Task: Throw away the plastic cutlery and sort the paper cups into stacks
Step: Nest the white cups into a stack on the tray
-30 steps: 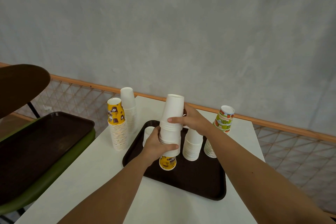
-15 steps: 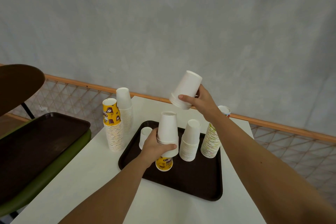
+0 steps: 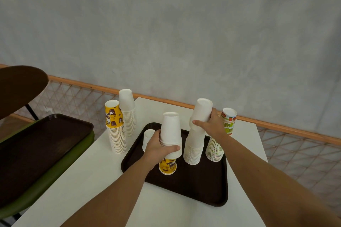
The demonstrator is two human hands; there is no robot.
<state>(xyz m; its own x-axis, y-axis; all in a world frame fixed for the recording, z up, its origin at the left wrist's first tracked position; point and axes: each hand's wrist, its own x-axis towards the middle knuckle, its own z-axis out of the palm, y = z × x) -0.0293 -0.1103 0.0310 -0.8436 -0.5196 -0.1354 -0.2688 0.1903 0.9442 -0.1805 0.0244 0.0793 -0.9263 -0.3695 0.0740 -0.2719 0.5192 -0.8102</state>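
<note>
Right now the left hand (image 3: 158, 148) is curled round a short nest of upside-down white paper cups (image 3: 170, 131), gripping it low, near the rims. A yellow printed paper cup (image 3: 168, 166) sticks out under that hand at the bottom of the nest. Its rim is down by the dark brown plastic tray (image 3: 184, 188); can't tell if it touches.

The right hand (image 3: 210, 125) is wrapped round a tilted white paper cup (image 3: 202, 110), w/ the cup's mouth meeting the top of a tall white cup stack (image 3: 193, 150) directly below that hand, on the tray. Just right of the right hand is a stack of green-and-orange patterned cups (image 3: 215, 150) at the tray's right edge, its top cup leaning. Behind the left hand, a small lone white cup (image 3: 148, 134) stands on the tray.

Further left of the left hand, off the tray on the white bench (image 3: 88, 180), are a yellow-topped cup stack (image 3: 116, 134) & a plain white stack (image 3: 128, 114), side by side. Far left is a second dark tray (image 3: 40, 145), on sth green.
</note>
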